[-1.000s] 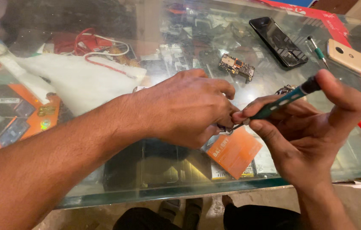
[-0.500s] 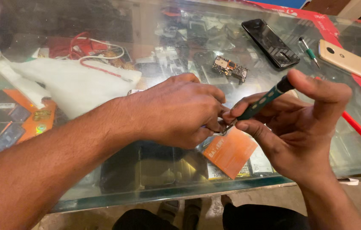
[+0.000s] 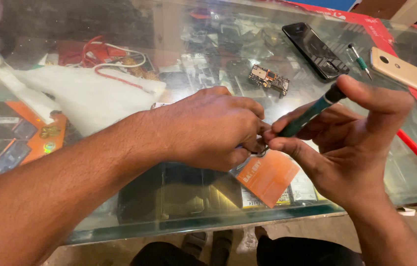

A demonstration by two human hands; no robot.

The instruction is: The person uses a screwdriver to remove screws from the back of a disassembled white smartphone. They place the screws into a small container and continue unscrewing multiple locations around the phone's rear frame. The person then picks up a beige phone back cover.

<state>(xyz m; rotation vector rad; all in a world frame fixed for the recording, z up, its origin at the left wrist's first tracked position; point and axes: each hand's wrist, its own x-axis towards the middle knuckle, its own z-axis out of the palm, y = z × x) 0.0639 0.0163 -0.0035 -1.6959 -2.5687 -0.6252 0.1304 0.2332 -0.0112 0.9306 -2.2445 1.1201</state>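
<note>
The left hand is curled over a small metal part, and its fingers pinch that part just above the glass table. Most of the part is hidden under the hand, so I cannot tell what it is.

The right hand holds a green screwdriver. Its thumb and fingers pinch the shaft, and one finger presses on the top end. The tip points down toward 8 o'clock, right at the small part, and seems to touch it.

I think the work is in the middle. The tool is on the part, so a screw is likely being turned, but I cannot see if it is loose or tight.

A bare circuit board lies on the glass at 12 o'clock from the hands. A black phone lies at 1 o'clock, with a second small screwdriver and a gold phone beyond it. These look taken apart and set aside, so some work seems done, and putting things back seems left. An orange pack sits under the glass at 6 o'clock.
</note>
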